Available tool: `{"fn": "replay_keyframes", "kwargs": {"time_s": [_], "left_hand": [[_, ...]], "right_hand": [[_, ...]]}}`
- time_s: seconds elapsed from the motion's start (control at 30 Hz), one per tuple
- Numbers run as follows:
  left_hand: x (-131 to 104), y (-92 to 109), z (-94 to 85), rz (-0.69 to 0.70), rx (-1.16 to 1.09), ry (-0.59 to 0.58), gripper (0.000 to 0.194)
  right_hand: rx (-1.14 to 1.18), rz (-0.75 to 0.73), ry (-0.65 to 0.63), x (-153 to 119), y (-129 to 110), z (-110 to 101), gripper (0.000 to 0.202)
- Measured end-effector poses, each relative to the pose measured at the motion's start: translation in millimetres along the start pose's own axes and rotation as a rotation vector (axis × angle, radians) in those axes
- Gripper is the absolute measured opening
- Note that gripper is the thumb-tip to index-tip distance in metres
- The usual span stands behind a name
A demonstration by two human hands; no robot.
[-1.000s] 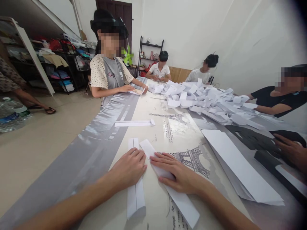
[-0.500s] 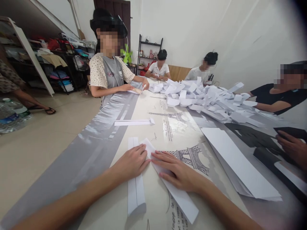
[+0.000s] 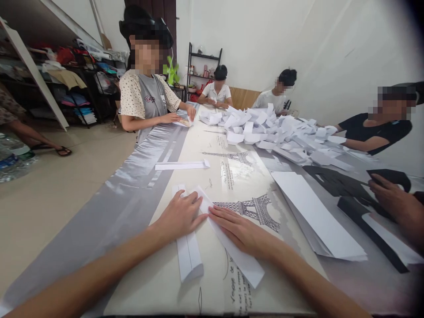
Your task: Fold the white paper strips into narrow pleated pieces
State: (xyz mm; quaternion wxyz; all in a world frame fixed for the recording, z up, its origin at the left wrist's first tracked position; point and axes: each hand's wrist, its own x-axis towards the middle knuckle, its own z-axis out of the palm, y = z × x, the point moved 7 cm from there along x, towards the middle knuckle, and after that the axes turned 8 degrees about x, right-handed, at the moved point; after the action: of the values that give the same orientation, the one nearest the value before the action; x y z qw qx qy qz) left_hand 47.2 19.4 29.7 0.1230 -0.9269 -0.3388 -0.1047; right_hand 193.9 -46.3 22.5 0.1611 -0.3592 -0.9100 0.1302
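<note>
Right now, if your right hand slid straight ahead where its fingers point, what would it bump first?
Most likely the left hand, just ahead of the right hand. Depth is unclear, so it might first brush the far end of the white paper strip beneath it.

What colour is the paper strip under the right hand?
The paper strip under the right hand is white, seen best in the head view.

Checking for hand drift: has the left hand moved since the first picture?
Yes. The left hand has shifted slightly to the right, its thumb now closer to the large printed tower on the tablecloth.
</note>
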Motion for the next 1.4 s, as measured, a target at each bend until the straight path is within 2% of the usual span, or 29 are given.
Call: {"fn": "replay_keyframes", "kwargs": {"time_s": [0.17, 0.37, 0.63, 0.77, 0.9, 1.0, 1.07, 1.1, 1.2, 1.27, 1.33, 1.4], "left_hand": [[3.8, 2.7, -2.3, 0.019, 0.023, 0.045, 0.045], [5.6, 3.9, 3.3, 0.079, 0.067, 0.044, 0.046], [5.7, 4.1, 4.2, 0.091, -0.067, 0.001, 0.044], [5.2, 2.4, 3.0, 0.086, -0.07, -0.031, 0.049], [3.7, -2.3, 3.6, 0.081, -0.111, -0.036, 0.051], [2.5, -6.2, 7.1, 0.072, -0.133, -0.042, 0.053], [2.3, -7.4, 8.6, 0.071, -0.137, -0.038, 0.054], [2.4, -7.4, 8.4, 0.073, -0.138, -0.028, 0.054], [2.7, -5.9, 4.2, 0.085, -0.148, 0.022, 0.051], [2.6, -4.3, 3.0, 0.09, -0.147, 0.026, 0.049], [2.0, -4.0, 4.4, 0.079, -0.131, 0.011, 0.05], [1.0, -4.5, 7.1, 0.061, -0.111, -0.003, 0.053]], "right_hand": [[-0.138, -0.031, 0.031, -3.2, -7.4, 5.1, 0.07], [-0.287, 0.015, 0.042, -16.6, -17.7, 8.9, 0.071], [-0.432, 0.059, 0.079, -75.1, -44.4, 12.0, 0.082], [-0.451, 0.067, 0.039, -107.5, -64.6, 8.6, 0.071], [-0.432, 0.07, 0.126, -128.7, -78.1, -5.8, 0.063], [-0.329, 0.149, 0.217, -110.2, -71.2, -22.5, 0.045], [-0.271, 0.234, 0.284, -76.0, -56.8, -31.4, 0.033], [-0.25, 0.255, 0.29, -53.6, -48.7, -31.6, 0.033], [-0.261, 0.217, 0.295, 14.1, -28.2, -21.0, 0.04], [-0.364, 0.222, 0.258, 42.4, -16.3, -6.4, 0.049], [-0.423, 0.226, 0.217, 49.5, -10.4, 7.6, 0.051], [-0.457, 0.224, 0.202, 38.2, -12.1, 15.0, 0.052]]}}
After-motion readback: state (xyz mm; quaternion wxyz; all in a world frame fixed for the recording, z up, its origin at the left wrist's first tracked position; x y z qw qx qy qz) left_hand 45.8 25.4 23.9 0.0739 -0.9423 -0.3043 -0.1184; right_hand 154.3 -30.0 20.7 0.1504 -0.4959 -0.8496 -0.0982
